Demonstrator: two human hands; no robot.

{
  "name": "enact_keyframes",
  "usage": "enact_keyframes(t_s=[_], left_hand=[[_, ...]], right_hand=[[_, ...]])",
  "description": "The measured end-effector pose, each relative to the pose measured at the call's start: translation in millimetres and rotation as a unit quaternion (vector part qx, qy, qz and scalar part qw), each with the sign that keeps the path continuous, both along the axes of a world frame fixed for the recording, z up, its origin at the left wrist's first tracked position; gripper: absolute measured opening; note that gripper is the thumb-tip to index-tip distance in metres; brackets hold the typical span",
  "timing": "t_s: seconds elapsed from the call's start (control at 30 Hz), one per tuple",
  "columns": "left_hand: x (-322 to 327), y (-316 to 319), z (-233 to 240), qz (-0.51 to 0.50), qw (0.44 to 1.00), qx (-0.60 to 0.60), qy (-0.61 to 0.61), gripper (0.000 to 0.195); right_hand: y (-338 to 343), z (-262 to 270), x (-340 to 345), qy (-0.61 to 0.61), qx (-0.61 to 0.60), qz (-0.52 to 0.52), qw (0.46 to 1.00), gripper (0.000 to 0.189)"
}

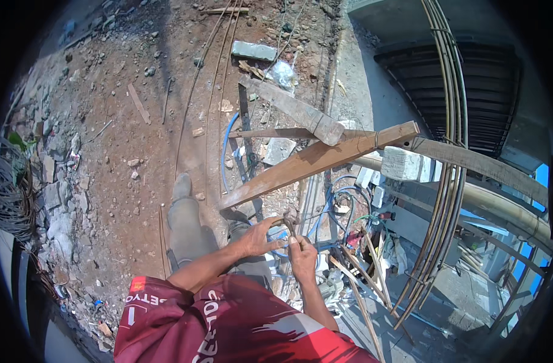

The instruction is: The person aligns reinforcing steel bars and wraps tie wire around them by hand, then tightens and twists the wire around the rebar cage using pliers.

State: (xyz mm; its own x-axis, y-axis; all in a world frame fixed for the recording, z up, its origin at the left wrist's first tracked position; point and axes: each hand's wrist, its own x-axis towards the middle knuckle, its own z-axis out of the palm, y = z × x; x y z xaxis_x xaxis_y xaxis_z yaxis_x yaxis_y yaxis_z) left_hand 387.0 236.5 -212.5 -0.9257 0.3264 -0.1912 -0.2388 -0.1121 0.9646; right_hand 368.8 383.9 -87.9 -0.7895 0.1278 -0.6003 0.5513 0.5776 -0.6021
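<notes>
My right hand point(302, 258) grips a small metal hand tool point(289, 225), its upper end pointing away from me. Beside it, my left hand point(254, 239) reaches across with thumb and fingers spread, its fingertips at the top of the tool. Whether those fingers grip the tool cannot be made out. Just beyond the hands, a brown wooden beam point(299, 165) slants up to the right. Wire binds it near its upper end to a greyer plank point(476, 163). A second, weathered timber point(299, 109) rests across behind it.
A bundle of steel rebar point(453, 90) hangs at the right, near a bamboo pole point(503, 208). Blue hose point(335, 199) lies coiled among rubble and wood scraps. White blocks point(401, 163) stand by the beam. Long rods point(208, 90) lie along the dirt ground point(122, 195).
</notes>
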Motion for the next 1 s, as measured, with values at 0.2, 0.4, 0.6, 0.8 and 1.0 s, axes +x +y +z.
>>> enact_keyframes(t_s=[0.2,0.4,0.6,0.8,1.0], left_hand=[[-38.7,8.0,83.5,-0.050,0.974,0.192,-0.108,0.060],[-29.0,31.0,46.5,-0.182,0.981,-0.013,-0.068,0.051],[-31.2,5.3,175.7,-0.394,0.918,0.034,-0.023,0.036],[-43.6,58.7,296.6,-0.399,0.859,0.106,0.304,0.032],[-59.6,89.6,360.4,-0.103,0.760,-0.028,0.642,0.036]], right_hand=[[-48.3,29.6,35.0,0.305,0.150,0.098,0.935,0.043],[-66.2,-29.2,86.4,0.234,0.048,-0.149,0.960,0.048],[-32.9,80.0,119.2,0.072,-0.068,-0.176,0.979,0.032],[23.2,204.6,131.1,0.250,0.086,-0.054,0.963,0.028],[77.9,304.3,120.1,0.212,-0.179,-0.160,0.947,0.039]])
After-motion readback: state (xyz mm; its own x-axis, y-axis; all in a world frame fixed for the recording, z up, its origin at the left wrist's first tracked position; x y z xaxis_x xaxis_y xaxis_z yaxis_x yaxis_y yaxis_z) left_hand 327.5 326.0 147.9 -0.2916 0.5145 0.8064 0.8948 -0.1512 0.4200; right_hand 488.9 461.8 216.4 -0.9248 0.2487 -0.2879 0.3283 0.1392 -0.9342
